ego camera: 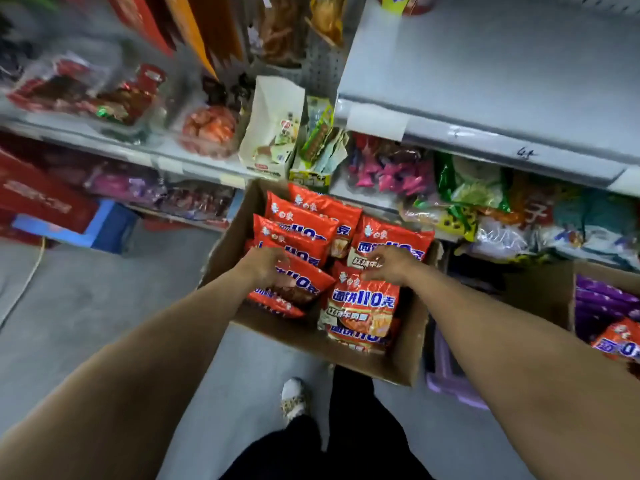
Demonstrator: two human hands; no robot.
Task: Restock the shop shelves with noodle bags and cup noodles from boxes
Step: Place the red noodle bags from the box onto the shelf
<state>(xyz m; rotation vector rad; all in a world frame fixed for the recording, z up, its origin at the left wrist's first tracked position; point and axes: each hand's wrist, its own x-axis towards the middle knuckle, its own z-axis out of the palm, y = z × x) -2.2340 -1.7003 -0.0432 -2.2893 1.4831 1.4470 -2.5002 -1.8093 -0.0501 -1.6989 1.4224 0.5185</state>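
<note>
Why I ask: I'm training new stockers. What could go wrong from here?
1. The left hand and right hand are on glossy noodle bags that lie loosely piled and tilted; a big handful could slip and spill.
2. The cardboard box seems to sit above the floor beside a purple crate; tugging bags might tip it toward the person's foot.

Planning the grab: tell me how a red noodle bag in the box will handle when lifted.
The red noodle bag looks glossy and puffed, so probably light and slippery. Its creased film likely flexes; the block inside may crack if squeezed.
</note>
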